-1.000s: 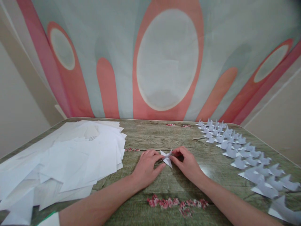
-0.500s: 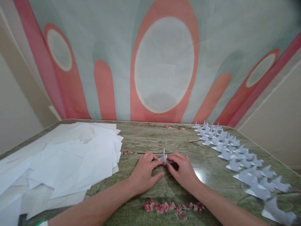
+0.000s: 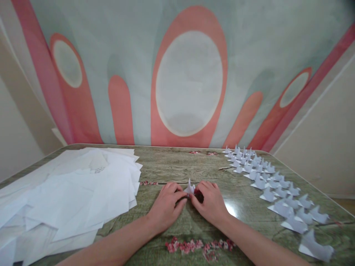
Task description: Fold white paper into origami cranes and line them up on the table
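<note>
A small folded white paper crane (image 3: 189, 188) stands at the middle of the table, pinched between both hands. My left hand (image 3: 169, 202) grips its left side, thumb and forefinger closed together on the paper. From the other side, my right hand (image 3: 210, 201) holds it the same way, thumb at the near lower edge. One thin point of the paper sticks up above the fingers. The lower folds are partly hidden behind the fingertips.
Loose white paper sheets (image 3: 83, 195) lie in a broad pile on the left. Rows of finished-looking white paper cranes (image 3: 280, 207) stand along the right side. The wood-patterned tabletop (image 3: 166, 162) meets a patterned backdrop (image 3: 191, 85) at the back.
My left thumb has closed in against the forefinger on the paper. The crane has turned a little, and the whole view has shifted slightly.
</note>
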`<action>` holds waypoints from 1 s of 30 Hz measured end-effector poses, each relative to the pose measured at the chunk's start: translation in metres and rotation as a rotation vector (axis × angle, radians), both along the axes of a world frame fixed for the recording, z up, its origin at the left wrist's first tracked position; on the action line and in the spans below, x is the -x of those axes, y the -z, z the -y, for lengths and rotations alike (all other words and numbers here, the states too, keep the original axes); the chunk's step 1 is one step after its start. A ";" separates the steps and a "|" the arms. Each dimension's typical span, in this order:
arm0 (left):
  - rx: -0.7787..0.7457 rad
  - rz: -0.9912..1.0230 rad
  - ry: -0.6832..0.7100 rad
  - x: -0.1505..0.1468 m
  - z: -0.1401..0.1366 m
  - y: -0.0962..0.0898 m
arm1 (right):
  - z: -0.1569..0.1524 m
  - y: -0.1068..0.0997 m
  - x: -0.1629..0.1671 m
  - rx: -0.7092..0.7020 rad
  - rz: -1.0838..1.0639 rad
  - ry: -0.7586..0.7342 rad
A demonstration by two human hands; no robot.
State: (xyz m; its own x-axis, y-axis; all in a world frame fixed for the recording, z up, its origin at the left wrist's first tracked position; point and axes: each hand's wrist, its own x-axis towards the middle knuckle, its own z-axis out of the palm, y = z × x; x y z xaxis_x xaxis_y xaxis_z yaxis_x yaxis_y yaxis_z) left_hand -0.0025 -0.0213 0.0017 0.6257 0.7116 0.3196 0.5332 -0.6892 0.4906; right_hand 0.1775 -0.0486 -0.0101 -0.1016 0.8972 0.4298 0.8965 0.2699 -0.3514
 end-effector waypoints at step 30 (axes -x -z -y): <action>0.092 0.029 0.038 0.003 -0.004 -0.007 | -0.182 0.015 -0.119 0.209 -0.147 0.905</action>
State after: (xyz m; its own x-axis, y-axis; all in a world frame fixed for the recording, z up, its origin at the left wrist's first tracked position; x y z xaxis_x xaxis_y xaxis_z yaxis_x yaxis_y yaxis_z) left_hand -0.0054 -0.0171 0.0091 0.6438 0.7149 0.2728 0.4923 -0.6600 0.5676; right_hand 0.2964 0.1331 -0.0251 0.7146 0.6689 0.2046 0.6775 -0.5890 -0.4405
